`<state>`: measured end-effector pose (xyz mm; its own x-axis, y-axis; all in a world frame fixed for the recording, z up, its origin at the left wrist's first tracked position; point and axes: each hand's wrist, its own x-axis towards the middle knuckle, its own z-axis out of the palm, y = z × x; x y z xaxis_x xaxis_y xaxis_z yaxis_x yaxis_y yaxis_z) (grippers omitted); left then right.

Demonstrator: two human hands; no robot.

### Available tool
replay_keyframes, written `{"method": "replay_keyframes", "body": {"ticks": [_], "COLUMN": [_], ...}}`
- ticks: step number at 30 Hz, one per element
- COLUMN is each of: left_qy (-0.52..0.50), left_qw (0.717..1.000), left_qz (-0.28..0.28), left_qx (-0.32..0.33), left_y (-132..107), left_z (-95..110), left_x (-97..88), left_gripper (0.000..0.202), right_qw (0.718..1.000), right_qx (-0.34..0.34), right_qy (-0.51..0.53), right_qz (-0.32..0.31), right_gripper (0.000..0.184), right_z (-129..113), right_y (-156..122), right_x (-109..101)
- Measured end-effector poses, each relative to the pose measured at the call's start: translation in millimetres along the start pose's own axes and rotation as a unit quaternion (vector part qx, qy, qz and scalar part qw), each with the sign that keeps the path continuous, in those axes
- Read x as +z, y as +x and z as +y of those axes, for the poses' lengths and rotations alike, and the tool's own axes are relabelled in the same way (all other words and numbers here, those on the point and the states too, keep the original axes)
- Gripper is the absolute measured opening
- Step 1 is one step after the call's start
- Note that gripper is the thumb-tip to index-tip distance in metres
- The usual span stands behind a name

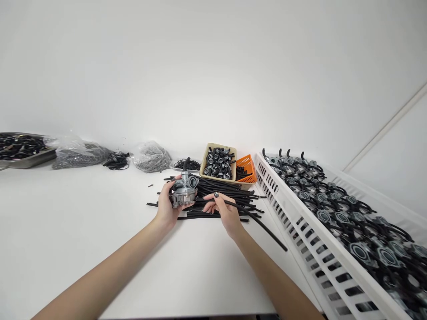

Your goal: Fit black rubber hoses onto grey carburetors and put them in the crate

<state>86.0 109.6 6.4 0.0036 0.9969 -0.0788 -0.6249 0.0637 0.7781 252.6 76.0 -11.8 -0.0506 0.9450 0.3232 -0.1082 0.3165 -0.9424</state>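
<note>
Over a white table [83, 222], the left hand [167, 205] cups a metal carburetor [184, 195] while the right hand [227, 216] pinches a black hose [267, 230].
Left fingers curl around the carburetor, above loose hoses [230, 189]; whether the pinched hose touches it is unclear. Right, a white crate [300, 209] stands.

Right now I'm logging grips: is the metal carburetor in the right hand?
No, the left hand holds the metal carburetor, while the right hand holds a black hose.
</note>
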Motion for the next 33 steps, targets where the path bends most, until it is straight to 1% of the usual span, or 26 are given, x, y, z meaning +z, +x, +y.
{"method": "replay_keyframes", "body": {"ticks": [2,4,8,9,12,14,18,22,24,28,31,33], "left_qy": [0.003,0.003,-0.001,-0.001,0.002,0.002,0.012,0.016,0.017,0.023,0.026,0.025], "left_qw": [1.000,1.000,0.999,0.999,0.999,1.000,1.000,1.000,1.000,1.000,1.000,1.000], "left_qz": [-0.005,-0.013,-0.022,-0.023,-0.027,-0.028,-0.015,-0.006,-0.002,-0.004,-0.006,-0.002], "left_qx": [0.010,0.020,0.028,0.029,0.022,0.014,0.017,0.024,0.025,0.019,0.015,0.012], "left_y": [-0.8,-2.4,-7.0,-8.0,-9.5,-9.3,-8.1,-7.4,-6.9,-6.0,-6.0,-6.5], "left_z": [-0.9,-1.8,-3.2,-3.4,-3.9,-4.4,-5.6,-6.9,-7.3,-7.8,-9.0,-10.4], "left_x": [0.0,0.5,3.3,3.9,4.3,3.7,2.5,1.6,0.9,-0.4,-1.0,-1.0], "left_gripper": [0.043,0.042,0.040,0.040,0.040,0.042,0.042,0.041,0.041,0.043,0.043,0.042], "right_qw": [1.000,1.000,0.997,0.996,0.991,0.988,0.993,0.995,0.994,0.990,0.987,0.985], "right_qx": [0.009,0.024,0.060,0.054,0.003,-0.013,0.010,0.042,0.058,0.078,0.094,0.102], "right_qy": [0.005,-0.003,-0.048,-0.067,-0.133,-0.152,-0.106,-0.037,-0.004,0.060,0.099,0.106], "right_qz": [0.001,0.003,0.009,0.010,0.003,-0.007,-0.047,-0.086,-0.092,-0.103,-0.091,-0.085], "right_gripper": [0.044,0.038,0.026,0.025,0.032,0.036,0.039,0.045,0.045,0.036,0.036,0.034], "right_z": [1.1,4.8,16.0,17.8,18.1,15.0,10.6,13.8,16.5,20.5,21.6,21.0], "right_y": [0.3,2.2,6.5,7.3,8.2,7.7,5.1,2.9,2.3,2.0,1.7,1.3], "right_x": [0.3,0.1,-1.1,-2.3,-8.0,-11.6,-12.4,-7.8,-6.2,-3.9,-2.3,-1.5]}}
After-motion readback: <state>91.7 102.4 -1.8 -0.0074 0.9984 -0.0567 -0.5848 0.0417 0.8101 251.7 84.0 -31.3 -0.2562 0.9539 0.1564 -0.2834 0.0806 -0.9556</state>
